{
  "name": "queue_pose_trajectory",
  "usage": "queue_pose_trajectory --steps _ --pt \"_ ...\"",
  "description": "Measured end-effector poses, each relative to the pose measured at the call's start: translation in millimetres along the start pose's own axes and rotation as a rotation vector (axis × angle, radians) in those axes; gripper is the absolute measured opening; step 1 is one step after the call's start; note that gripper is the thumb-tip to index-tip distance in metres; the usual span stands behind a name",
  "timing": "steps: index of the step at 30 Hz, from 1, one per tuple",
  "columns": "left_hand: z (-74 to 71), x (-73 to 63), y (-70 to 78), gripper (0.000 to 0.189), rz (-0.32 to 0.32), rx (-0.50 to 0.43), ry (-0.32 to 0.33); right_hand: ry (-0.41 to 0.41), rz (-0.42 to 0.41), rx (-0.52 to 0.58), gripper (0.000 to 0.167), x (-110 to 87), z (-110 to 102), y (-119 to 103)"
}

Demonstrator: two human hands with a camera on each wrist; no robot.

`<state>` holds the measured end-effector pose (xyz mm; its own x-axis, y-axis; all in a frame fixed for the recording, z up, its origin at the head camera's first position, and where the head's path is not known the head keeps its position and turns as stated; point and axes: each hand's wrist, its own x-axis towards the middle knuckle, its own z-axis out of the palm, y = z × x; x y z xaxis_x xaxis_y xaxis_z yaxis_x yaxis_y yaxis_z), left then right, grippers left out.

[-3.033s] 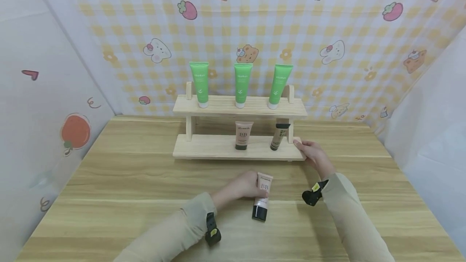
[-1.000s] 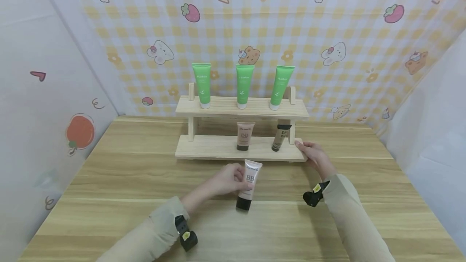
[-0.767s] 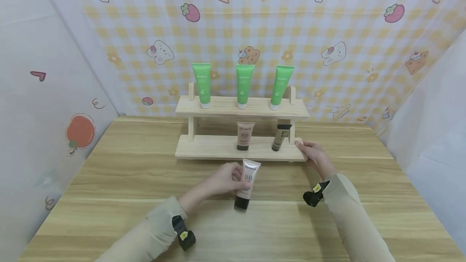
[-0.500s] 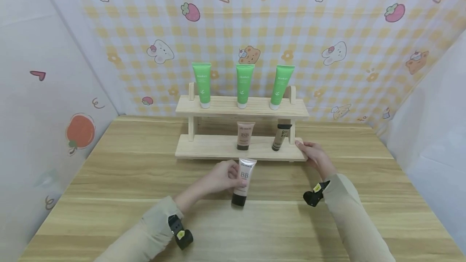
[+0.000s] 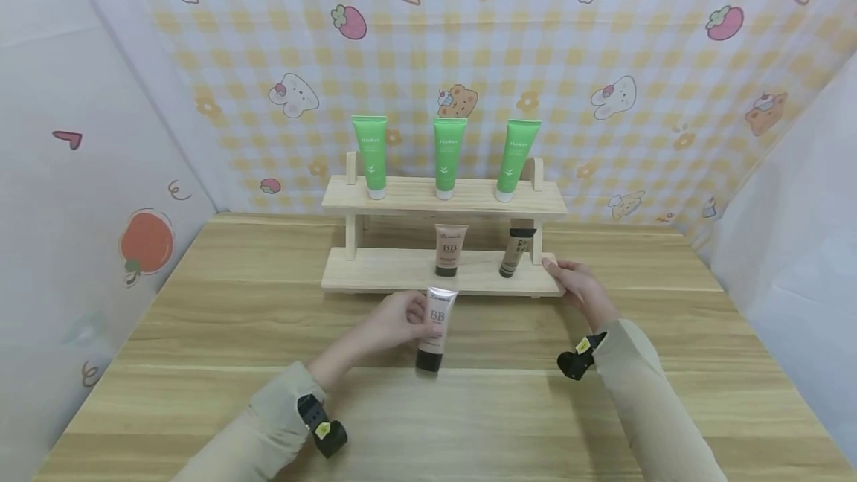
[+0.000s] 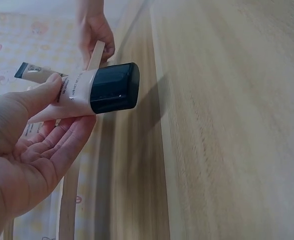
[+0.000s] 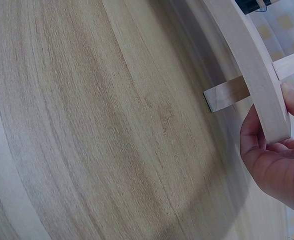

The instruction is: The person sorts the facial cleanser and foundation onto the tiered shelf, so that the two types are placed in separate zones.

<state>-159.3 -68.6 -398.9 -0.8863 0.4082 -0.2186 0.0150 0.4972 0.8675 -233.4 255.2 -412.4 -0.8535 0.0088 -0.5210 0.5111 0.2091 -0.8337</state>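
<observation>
My left hand (image 5: 396, 320) pinches a pink BB cream tube (image 5: 437, 322) between thumb and fingers, its black cap pointing down, in front of the two-tier wooden shelf (image 5: 375, 274). In the left wrist view the tube's cap (image 6: 115, 88) is held over the table. At the lower board's right end, my right hand (image 5: 579, 287) grips the board's edge; the right wrist view shows its thumb above and curled fingers (image 7: 251, 135) below the board. On the lower tier stand another pink BB cream tube (image 5: 449, 251) and a slim brown tube (image 5: 514, 253) with dark ends, tilted.
Three green tubes, at left (image 5: 371, 158), middle (image 5: 448, 158) and right (image 5: 515, 161), stand cap-down on the upper tier. A wood-grain table (image 5: 201, 333) lies under the shelf. Behind hangs a yellow checked cloth (image 5: 402, 58), with white cloth at both sides.
My left hand has lifted the BB cream tube from the table, turned it more upright and carried it left and towards the shelf. The right hand has stayed on the board's end.
</observation>
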Motion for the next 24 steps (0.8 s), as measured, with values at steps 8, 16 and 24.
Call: queue_pose_trajectory --steps 8,16,24 --pt "-10.2 -3.1 0.0 0.046 -0.031 0.030 0.065 0.000 -0.007 0.005 0.073 0.3 0 0" --pt "-16.1 -3.2 -6.0 0.046 -0.050 0.017 0.100 -0.007 -0.010 0.023 0.073 -0.2 0 -1" --pt "-26.2 -4.4 -9.9 0.046 -0.059 0.056 0.156 -0.014 0.006 0.021 0.075 -0.1 1 -1"
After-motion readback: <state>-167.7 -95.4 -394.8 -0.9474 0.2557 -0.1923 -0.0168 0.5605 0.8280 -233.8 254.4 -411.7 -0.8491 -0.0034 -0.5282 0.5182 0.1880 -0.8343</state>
